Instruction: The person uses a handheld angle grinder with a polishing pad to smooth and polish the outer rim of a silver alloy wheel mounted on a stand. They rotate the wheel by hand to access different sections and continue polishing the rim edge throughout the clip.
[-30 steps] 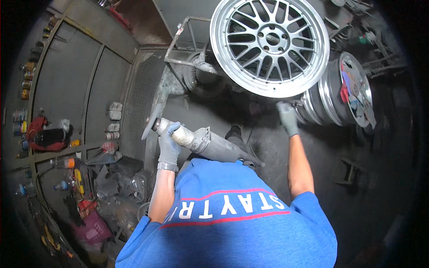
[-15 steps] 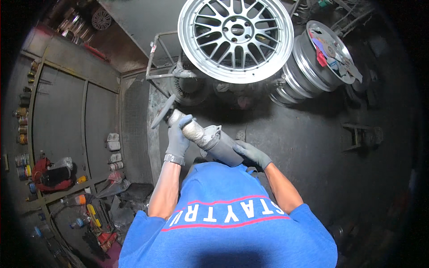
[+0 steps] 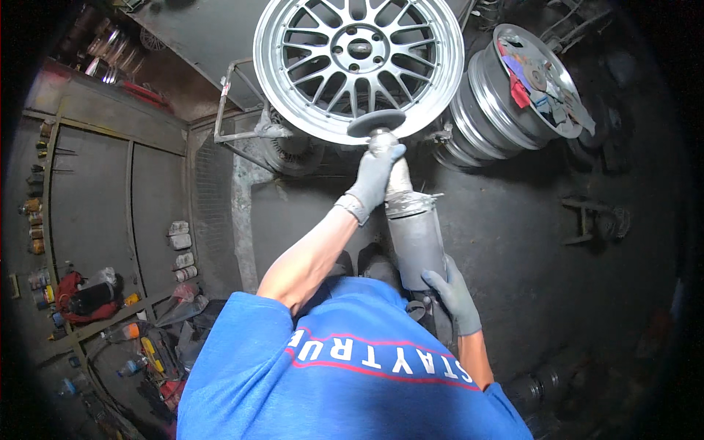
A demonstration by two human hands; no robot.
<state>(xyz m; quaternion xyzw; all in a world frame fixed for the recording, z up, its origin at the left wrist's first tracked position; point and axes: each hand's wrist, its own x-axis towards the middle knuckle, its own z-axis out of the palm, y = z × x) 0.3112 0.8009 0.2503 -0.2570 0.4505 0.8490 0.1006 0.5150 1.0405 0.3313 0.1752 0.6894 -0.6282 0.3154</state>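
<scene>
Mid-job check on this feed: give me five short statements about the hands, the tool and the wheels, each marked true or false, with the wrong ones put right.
1. The left hand grips the power tool close behind its disc. True.
2. The right hand is on the spoked wheel. False: it is against the rear part of the tool.
3. In this view, the disc overlaps the spoked wheel's lower rim. True.
4. Both hands are bare. False: both wear grey gloves.
5. Red and purple pieces lie on the tilted wheels to the right. True.
</scene>
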